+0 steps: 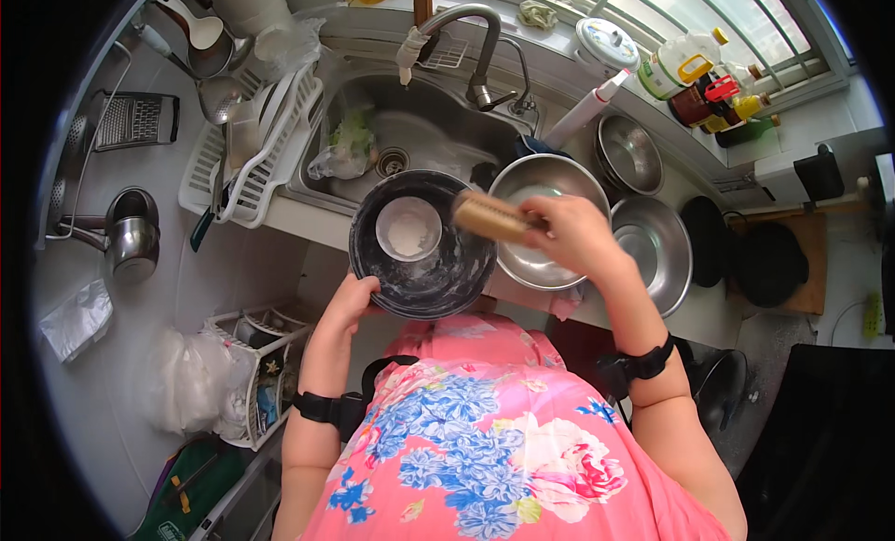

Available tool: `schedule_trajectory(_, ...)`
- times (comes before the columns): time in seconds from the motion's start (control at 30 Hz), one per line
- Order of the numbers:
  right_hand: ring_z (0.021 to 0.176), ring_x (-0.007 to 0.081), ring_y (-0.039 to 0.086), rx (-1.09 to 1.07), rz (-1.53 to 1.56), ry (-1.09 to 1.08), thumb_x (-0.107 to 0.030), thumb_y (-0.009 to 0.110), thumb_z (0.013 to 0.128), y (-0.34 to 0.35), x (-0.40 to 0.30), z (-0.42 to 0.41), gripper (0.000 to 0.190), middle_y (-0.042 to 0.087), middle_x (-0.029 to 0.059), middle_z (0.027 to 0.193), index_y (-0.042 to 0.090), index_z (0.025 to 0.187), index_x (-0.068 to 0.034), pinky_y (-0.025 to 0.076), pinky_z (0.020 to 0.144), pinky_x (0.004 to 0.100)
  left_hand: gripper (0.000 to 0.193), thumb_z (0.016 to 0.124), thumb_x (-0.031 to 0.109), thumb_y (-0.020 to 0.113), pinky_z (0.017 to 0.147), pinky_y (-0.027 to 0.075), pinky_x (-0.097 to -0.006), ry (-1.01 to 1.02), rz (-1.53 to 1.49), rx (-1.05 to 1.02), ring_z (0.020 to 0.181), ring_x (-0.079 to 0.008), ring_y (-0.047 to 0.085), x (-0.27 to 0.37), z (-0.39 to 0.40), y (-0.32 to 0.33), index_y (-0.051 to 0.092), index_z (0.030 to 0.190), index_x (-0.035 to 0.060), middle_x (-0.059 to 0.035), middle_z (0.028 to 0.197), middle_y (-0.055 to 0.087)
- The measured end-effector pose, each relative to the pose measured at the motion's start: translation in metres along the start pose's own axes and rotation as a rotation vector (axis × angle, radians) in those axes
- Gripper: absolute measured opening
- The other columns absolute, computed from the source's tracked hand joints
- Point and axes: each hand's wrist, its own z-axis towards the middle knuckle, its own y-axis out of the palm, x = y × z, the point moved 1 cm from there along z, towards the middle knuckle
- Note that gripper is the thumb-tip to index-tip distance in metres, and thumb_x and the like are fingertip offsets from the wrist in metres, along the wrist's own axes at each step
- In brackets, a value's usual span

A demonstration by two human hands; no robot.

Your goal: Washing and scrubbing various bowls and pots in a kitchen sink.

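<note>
My left hand (pixel 356 296) grips the lower left rim of a dark basin (pixel 465 275), tilted at the counter's front edge. A small pale bowl (pixel 391 223) with white powder or residue lies in the basin, whose inside is smeared white. In my right hand (pixel 570 233) is a wooden-backed brush (pixel 489 218), blurred, between the basin and a wide stainless steel bowl (pixel 549 268). That steel bowl stands on the counter, partly hidden under my right hand and the brush.
Behind the basin is a steel sink (pixel 447 100) with a faucet (pixel 482 58) and a plastic bag of greens (pixel 349 139). A white dish rack (pixel 280 163) stands left. More steel bowls (pixel 664 261) and a dark round pan or lid (pixel 769 265) sit to the right. Bottles (pixel 682 62) line the windowsill.
</note>
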Motion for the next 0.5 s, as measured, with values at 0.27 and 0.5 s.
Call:
schedule_trajectory(0.27, 0.100, 0.0334, 0.063, -0.270, -0.137, 0.511, -0.017, 0.065, 0.075, 0.092, 0.210, 0.022, 0.041, 0.066, 0.0180, 0.106, 0.063, 0.115, -0.006, 0.048, 0.088, 0.0396, 0.035, 0.074, 0.005, 0.048, 0.065, 0.058, -0.0401, -0.029, 0.006, -0.021, 0.076, -0.0216, 0.066, 0.001, -0.005, -0.002, 0.060, 0.106, -0.0017, -0.0106, 0.089, 0.067)
schedule_trajectory(0.5, 0.099, 0.0291, 0.064, 0.272, -0.250, 0.510, -0.020, 0.063, 0.083, 0.100, 0.168, 0.026, 0.027, 0.067, 0.0139, 0.101, 0.066, 0.107, -0.010, 0.050, 0.084, 0.0396, 0.036, 0.075, 0.004, 0.047, 0.063, 0.057, -0.0384, -0.027, 0.003, -0.019, 0.077, -0.0217, 0.066, -0.001, -0.012, -0.006, 0.058, 0.109, -0.0020, -0.0114, 0.091, 0.066)
